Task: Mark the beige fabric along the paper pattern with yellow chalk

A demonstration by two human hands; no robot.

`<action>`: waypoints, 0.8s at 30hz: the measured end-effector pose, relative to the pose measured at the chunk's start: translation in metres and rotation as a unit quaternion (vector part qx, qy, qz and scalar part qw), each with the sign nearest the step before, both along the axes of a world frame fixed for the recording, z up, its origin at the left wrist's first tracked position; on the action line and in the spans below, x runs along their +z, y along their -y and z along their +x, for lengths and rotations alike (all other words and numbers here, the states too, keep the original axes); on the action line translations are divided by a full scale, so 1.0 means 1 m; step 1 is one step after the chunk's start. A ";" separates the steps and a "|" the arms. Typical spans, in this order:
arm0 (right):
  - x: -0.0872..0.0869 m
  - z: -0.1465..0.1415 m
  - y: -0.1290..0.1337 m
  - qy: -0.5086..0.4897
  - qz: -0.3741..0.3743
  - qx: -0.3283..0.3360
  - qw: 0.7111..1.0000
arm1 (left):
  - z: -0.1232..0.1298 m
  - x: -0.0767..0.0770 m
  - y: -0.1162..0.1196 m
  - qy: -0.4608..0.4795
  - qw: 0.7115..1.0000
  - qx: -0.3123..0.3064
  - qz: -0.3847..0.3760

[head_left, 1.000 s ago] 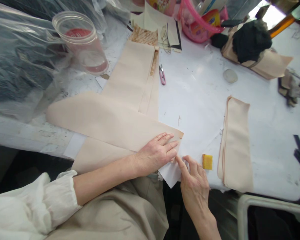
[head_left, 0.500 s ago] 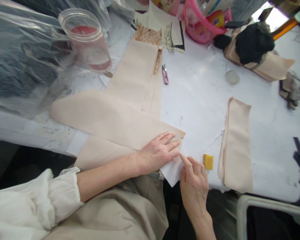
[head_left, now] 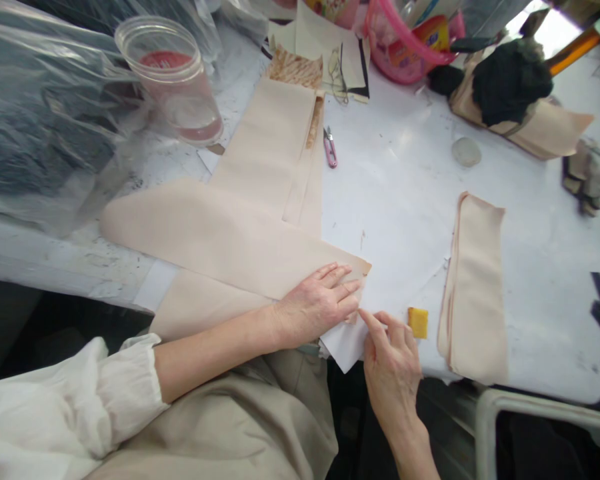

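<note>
My left hand (head_left: 320,297) lies flat with its fingers stretched out on a beige sheet of fabric or thin leather (head_left: 220,233), pressing near its narrow right end. That end has a brownish edge. At the sheet's lower right edge, the index fingertip of my right hand (head_left: 393,353) touches or nearly touches the border. The other right fingers curl inward and the thumb is hidden, so what they hold, if anything, cannot be made out. Beneath the sheet lies a white piece of paper (head_left: 344,350). To the right of my right hand sits a small yellow block (head_left: 419,323).
A folded beige stack (head_left: 477,287) lies at right. Pink thread snips (head_left: 331,148) rest beside more beige pieces (head_left: 275,133). Farther back stand a clear plastic cup (head_left: 177,87) and a pink basket (head_left: 395,53). A black bundle (head_left: 510,87) sits on beige pieces.
My right hand has shifted very slightly to the right, its index fingertip staying by the sheet's edge. The left hand and the sheet stay put.
</note>
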State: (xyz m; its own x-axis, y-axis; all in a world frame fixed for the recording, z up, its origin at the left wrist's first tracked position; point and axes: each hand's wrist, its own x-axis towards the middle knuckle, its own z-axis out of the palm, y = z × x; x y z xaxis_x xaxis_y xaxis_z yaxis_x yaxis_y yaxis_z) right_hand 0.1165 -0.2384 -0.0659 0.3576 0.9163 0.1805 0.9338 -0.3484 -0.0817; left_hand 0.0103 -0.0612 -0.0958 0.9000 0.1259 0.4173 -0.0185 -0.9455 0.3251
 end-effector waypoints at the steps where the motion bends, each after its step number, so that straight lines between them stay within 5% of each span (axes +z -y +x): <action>1: 0.000 0.000 -0.001 0.011 -0.006 0.003 1.000 | 0.000 0.000 0.000 0.001 1.000 0.000 0.001; 18: -0.002 -0.004 0.000 0.041 -0.033 0.014 0.998 | 0.001 -0.002 -0.001 -0.002 1.000 0.003 0.003; 24: 0.000 0.001 0.001 -0.064 0.033 -0.008 0.997 | 0.000 -0.002 0.000 -0.010 1.000 -0.007 0.003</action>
State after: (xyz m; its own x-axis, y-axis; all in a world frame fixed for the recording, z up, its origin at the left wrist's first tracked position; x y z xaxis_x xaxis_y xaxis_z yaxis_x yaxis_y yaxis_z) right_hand 0.1173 -0.2393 -0.0663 0.3955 0.8981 0.1926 0.9089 -0.3524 -0.2229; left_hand 0.0107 -0.0607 -0.0976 0.9096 0.1118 0.4002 -0.0245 -0.9470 0.3203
